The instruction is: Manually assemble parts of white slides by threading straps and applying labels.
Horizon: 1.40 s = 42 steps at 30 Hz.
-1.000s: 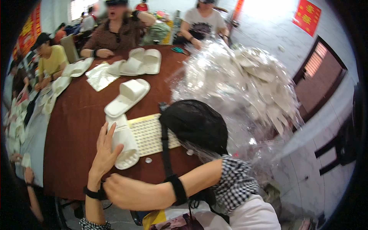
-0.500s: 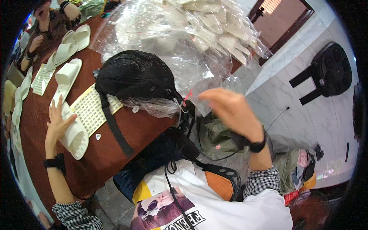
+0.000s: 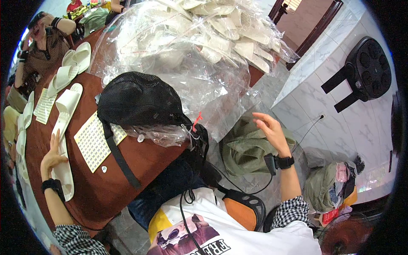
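My left hand (image 3: pixel 53 159) lies on the heel end of a cream slipper (image 3: pixel 64 185) at the table's left side, its fingers stretched along the sole. Just beyond the fingertips is a cream strap (image 3: pixel 68 102); the hand hides whether it belongs to the same slipper or another. Right of this lies a sheet of small round stickers (image 3: pixel 91 142), partly under a dark strap (image 3: pixel 121 159). My right hand (image 3: pixel 271 131) is raised off the table's right side, fingers apart, holding nothing. Nearest below it is an olive-green sack (image 3: pixel 242 148).
A black mesh cap-like thing (image 3: pixel 140 100) sits on the brown table (image 3: pixel 106 195). Behind it is a clear plastic bag (image 3: pixel 204 85) full of cream slippers (image 3: pixel 221 25). Further slippers (image 3: pixel 76 59) line the far left, where a person (image 3: pixel 44 51) sits. A fan (image 3: pixel 344 233) stands lower right.
My right hand has moved right and down, away from the mesh thing. The slipper under my left hand has shifted left and turned more upright in view. The head view has tilted slightly.
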Each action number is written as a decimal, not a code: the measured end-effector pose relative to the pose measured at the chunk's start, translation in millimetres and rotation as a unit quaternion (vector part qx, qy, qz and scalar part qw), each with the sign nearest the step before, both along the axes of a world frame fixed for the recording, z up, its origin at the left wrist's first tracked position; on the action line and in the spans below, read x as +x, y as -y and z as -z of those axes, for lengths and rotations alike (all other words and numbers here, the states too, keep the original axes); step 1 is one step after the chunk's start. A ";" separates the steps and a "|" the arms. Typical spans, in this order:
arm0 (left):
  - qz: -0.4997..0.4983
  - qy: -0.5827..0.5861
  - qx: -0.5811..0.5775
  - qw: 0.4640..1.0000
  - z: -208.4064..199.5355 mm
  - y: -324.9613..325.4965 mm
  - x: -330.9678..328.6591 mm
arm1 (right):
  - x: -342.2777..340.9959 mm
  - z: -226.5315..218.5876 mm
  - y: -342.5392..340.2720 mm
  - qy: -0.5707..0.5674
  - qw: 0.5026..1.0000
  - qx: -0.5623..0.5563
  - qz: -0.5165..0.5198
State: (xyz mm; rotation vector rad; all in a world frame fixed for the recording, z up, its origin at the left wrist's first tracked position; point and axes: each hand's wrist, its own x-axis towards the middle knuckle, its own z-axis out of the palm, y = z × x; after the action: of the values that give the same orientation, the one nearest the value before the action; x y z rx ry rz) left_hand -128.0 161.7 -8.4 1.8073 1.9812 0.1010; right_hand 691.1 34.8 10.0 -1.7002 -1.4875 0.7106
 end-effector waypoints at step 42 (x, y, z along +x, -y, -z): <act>-0.100 -0.307 0.206 0.924 7.6 81.3 140.3 | -166.8 -63.9 -80.4 0.098 0.955 0.230 -0.162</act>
State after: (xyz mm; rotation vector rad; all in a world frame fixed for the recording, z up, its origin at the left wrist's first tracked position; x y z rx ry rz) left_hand 12.4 80.4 -16.0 2.0612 2.7575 0.0114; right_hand 524.3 115.2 73.9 -1.2110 -1.9225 0.3195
